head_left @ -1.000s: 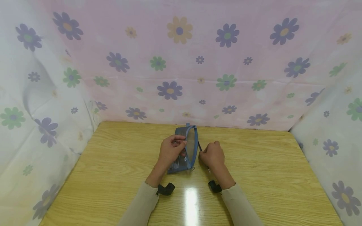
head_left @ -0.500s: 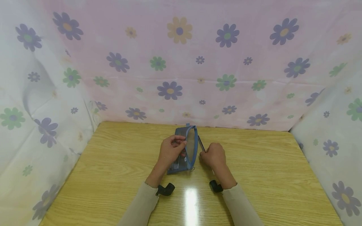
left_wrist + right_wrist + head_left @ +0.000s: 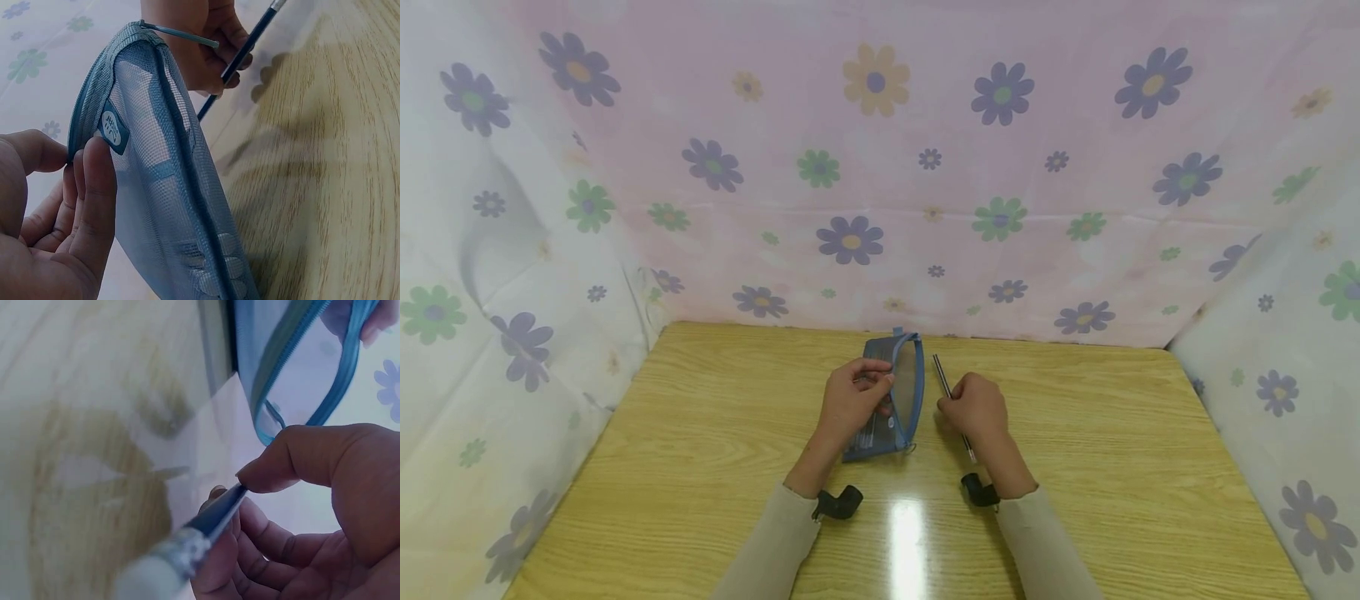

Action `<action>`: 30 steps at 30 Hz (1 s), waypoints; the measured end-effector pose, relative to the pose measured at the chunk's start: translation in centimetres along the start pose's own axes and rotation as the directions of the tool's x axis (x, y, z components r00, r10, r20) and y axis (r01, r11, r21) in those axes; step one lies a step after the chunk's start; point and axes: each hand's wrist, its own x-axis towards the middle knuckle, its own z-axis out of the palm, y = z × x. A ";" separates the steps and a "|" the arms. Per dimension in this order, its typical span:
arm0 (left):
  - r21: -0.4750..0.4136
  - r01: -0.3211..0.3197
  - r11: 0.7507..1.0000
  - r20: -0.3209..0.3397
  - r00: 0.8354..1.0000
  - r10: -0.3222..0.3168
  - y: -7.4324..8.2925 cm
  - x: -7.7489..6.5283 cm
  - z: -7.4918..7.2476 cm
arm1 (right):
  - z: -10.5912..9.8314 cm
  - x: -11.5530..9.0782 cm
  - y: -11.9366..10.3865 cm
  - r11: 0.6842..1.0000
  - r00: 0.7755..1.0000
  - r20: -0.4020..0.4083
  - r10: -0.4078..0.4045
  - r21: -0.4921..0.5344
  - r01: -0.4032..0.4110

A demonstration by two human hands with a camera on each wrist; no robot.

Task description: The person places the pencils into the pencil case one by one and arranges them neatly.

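Observation:
A blue mesh zip pouch (image 3: 880,346) stands near the table's back edge, its zipped mouth gaping to the right. My left hand (image 3: 852,402) pinches the near side of that mouth between thumb and fingers. In the left wrist view, a small logo tag (image 3: 112,128) shows beside the pinched edge. My right hand (image 3: 977,407), a little right of the pouch, holds a dark pencil (image 3: 942,377) between thumb and fingers. A metal band and a white eraser end (image 3: 150,581) point toward the right wrist camera. The pencil lies slanted, apart from the pouch.
The wood-grain table (image 3: 1120,467) runs under both hands. Flowered cloth (image 3: 925,192) hangs behind the table and along both sides. A black wrist camera (image 3: 841,503) sits at the left wrist, and another black camera (image 3: 979,490) at the right.
My right hand has moved slightly right, away from the pouch, taking the pencil along, and more of the pencil shows. The left hand and pouch have stayed in place.

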 end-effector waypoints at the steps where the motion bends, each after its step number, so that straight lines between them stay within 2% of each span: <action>1: 0.000 -0.001 1.000 -0.002 1.000 0.001 -0.1 0.0 0.0 | -0.1 0.0 0.0 1.000 1.000 0.003 -0.001 0.011 0.001; 22: -0.005 0.015 1.000 0.002 1.000 -0.015 -0.2 0.2 0.0 | -1.7 -0.6 -0.5 0.976 0.997 0.040 -0.059 0.210 0.050; 30: -0.010 0.009 1.000 0.002 1.000 -0.009 -0.1 0.1 -0.1 | -1.8 -0.5 -0.6 0.945 0.997 0.063 -0.053 0.326 0.029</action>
